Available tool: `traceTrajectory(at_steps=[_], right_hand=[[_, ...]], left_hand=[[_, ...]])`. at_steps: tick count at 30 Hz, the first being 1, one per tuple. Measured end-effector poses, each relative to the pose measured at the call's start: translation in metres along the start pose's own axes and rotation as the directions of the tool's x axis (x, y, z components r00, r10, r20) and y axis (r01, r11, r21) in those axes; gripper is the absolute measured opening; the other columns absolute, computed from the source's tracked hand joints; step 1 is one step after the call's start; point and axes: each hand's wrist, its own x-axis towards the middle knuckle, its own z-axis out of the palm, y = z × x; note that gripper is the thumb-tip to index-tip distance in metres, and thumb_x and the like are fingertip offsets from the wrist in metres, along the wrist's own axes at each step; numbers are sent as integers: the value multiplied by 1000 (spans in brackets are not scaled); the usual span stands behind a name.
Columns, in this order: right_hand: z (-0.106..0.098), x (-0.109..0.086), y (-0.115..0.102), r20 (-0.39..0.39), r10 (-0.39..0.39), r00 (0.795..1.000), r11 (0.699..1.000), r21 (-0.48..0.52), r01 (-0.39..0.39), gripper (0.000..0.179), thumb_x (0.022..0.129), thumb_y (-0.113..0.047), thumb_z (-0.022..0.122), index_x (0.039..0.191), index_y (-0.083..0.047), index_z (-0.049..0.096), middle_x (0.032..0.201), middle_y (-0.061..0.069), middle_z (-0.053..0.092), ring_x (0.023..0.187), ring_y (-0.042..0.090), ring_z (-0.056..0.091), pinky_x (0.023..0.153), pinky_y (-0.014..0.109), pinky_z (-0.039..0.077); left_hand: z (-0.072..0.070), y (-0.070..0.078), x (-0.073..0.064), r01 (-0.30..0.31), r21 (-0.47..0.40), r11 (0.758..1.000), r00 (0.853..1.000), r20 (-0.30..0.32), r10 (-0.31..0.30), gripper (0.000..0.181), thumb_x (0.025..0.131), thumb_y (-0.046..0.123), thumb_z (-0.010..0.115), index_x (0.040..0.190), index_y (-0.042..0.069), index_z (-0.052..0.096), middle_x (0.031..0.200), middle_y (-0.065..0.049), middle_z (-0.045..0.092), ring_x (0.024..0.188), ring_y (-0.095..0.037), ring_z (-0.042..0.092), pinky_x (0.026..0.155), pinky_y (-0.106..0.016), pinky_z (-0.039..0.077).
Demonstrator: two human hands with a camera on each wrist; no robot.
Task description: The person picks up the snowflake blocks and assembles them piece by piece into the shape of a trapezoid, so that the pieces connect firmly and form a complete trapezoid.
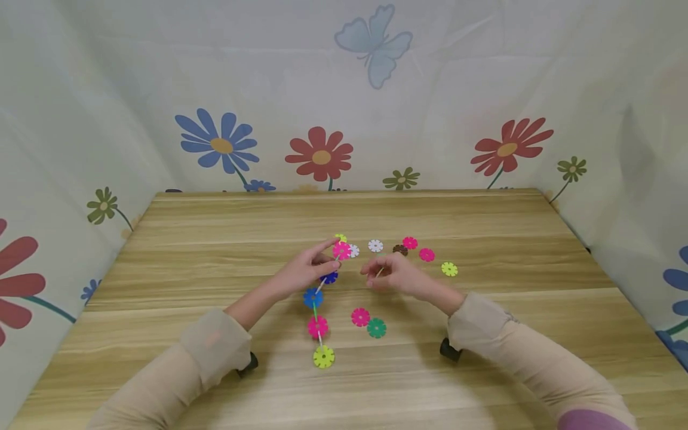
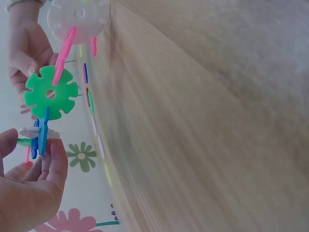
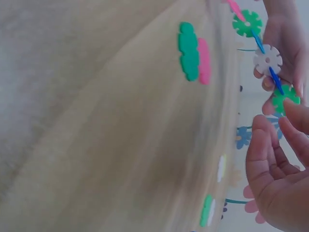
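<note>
A chain of slotted plastic discs in several colours hangs from my left hand, which pinches it near its upper end. The yellow disc is the chain's lowest piece. In the left wrist view a green disc shows below the fingers, with a blue disc set crosswise between the fingertips. My right hand is raised to the right of the chain, fingers loosely curved. In the right wrist view its fingertips are spread with the curtain visible between them, and its thumb side overlaps the chain's green disc.
Loose discs lie on the wooden table: a pink one and a green one near the front, a white one, a brown one and a yellow one farther back. A flowered curtain stands behind.
</note>
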Motion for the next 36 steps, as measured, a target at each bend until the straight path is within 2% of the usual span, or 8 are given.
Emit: traceTrajectory(at_steps=[6,11,18,24,26,31,36], right_hand=[[12,0,5,134,-36,990,996,-81,48,26,78,-3,63,102,5,59,89,20,61,74,13,55,62,24,49],[21,-2,6,198,-62,978,976,-194,101,27,76,-8,66,101,0,61,93,13,61,82,16,54,69,20,46],[31,-3,9,210,-53,976,924,-359,128,30,73,-14,70,101,-6,63,92,4,60,84,14,52,73,21,44],[35,-3,8,206,-28,978,885,-450,120,29,73,-19,71,100,-11,65,86,-1,57,78,10,50,66,19,42],[35,-4,7,204,-22,979,874,-471,118,28,73,-20,71,98,-12,65,85,-2,56,76,9,48,64,19,41],[36,-5,5,197,-13,980,861,-496,111,25,73,-20,71,95,-12,65,84,-2,55,75,9,48,64,18,41],[37,-6,5,183,2,983,882,-464,85,22,71,-16,72,90,-10,62,81,-2,56,73,9,49,63,19,43]], left_hand=[[-2,-5,1,6,0,1000,1000,-17,-6,56,90,30,49,140,21,26,115,-15,57,102,-24,57,78,-34,51],[-4,-7,1,4,-4,1000,1000,-23,-5,57,91,27,49,141,19,23,116,-19,56,104,-26,57,79,-35,50],[-4,-8,1,38,8,999,998,-52,-37,55,91,27,48,140,25,23,117,-19,55,103,-27,56,76,-34,51],[-5,-9,1,53,43,998,995,-82,-50,54,91,27,48,140,24,25,120,-18,53,107,-29,54,80,-37,49],[-5,2,-6,57,48,997,995,-85,-53,54,92,25,47,140,21,25,122,-20,52,109,-30,53,82,-39,48],[-4,25,-20,67,46,997,994,-84,-63,53,93,21,45,140,14,24,123,-24,49,111,-34,50,85,-42,47],[-4,7,-9,86,1,996,992,-90,-86,54,91,25,48,139,16,25,122,-23,49,108,-33,52,83,-42,48]])
